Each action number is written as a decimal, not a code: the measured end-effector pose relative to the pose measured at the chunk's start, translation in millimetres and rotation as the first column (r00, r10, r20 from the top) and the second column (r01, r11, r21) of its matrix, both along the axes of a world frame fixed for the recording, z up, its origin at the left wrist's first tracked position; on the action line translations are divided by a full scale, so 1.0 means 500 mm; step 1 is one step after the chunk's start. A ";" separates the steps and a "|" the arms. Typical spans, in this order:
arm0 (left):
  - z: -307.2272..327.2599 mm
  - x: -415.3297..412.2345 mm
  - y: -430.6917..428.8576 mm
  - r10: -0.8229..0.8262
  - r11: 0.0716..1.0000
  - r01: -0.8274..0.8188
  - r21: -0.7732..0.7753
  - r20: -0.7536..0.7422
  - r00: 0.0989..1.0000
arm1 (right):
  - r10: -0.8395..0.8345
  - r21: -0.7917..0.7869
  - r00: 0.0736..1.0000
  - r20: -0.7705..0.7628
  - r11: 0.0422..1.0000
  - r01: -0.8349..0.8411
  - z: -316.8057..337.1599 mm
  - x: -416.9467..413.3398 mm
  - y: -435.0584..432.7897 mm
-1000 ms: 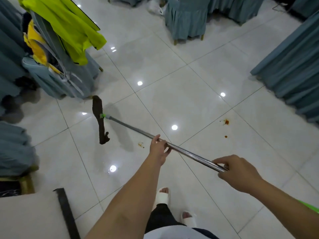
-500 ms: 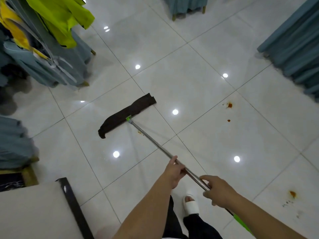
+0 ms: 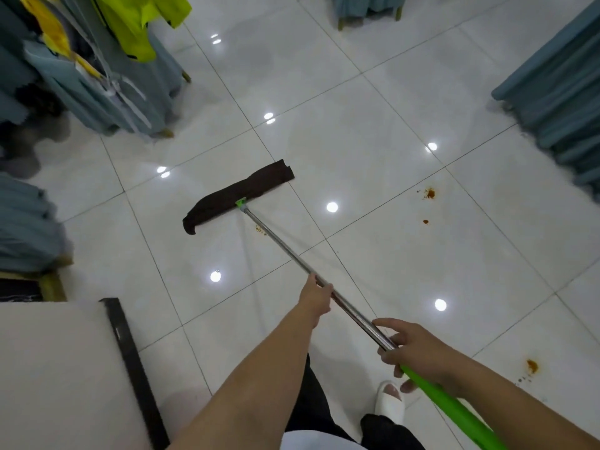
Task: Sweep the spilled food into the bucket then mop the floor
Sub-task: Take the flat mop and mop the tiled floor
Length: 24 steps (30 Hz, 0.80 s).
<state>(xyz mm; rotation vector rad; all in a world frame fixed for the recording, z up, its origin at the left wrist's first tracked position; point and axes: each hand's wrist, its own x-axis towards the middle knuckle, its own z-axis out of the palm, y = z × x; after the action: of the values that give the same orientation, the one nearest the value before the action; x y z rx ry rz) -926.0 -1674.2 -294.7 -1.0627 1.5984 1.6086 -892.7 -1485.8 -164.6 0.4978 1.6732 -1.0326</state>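
Note:
A flat mop with a dark brown cloth head (image 3: 238, 195) lies on the white tiled floor (image 3: 373, 131), its steel handle (image 3: 279, 242) running back toward me and ending in a green grip (image 3: 451, 407). My left hand (image 3: 316, 298) grips the steel handle midway. My right hand (image 3: 418, 350) holds it where steel meets green. Small orange food crumbs (image 3: 259, 229) lie just behind the mop head beside the handle. Orange-brown food stains sit to the right (image 3: 429, 193), (image 3: 425, 221) and near my right arm (image 3: 531, 366). No bucket is in view.
Chairs in grey-blue covers, one draped with a yellow-green garment (image 3: 136, 24), stand at upper left. More covered furniture (image 3: 558, 92) lines the right and top edges. A white table with a dark edge (image 3: 130, 368) sits at lower left. My slippered foot (image 3: 389, 401) is below.
The mop head swung from upright and lifted to flat on the floor, lying crosswise. My hands slid down the handle, and the view shifted so stains at right came into sight.

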 end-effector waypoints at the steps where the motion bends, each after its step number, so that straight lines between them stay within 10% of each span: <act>1: 0.003 0.014 0.011 -0.087 0.992 0.084 -0.098 -0.027 0.996 | -0.001 -0.024 1.000 0.005 1.000 0.001 -0.001 0.007 0.010; 13: 0.068 0.222 0.286 -0.392 0.883 0.350 -0.313 -0.082 0.916 | 0.025 -0.046 0.997 -0.076 0.999 -0.028 -0.026 0.193 0.266; 19: 0.112 0.344 0.467 -0.746 0.642 0.746 -0.174 0.082 0.661 | 0.166 0.105 0.976 -0.141 0.983 -0.152 0.042 0.292 0.481; 24: 0.127 0.407 0.597 -0.379 0.922 0.369 0.118 0.068 0.923 | 0.137 0.112 0.977 -0.166 0.987 -0.119 0.102 0.319 0.600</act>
<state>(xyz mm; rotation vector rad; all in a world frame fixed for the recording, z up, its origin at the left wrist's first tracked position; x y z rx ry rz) -722.7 -1375.7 -231.3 -0.7103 1.5303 1.3489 -733.1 -1185.8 -113.7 0.3682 1.8942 -0.9212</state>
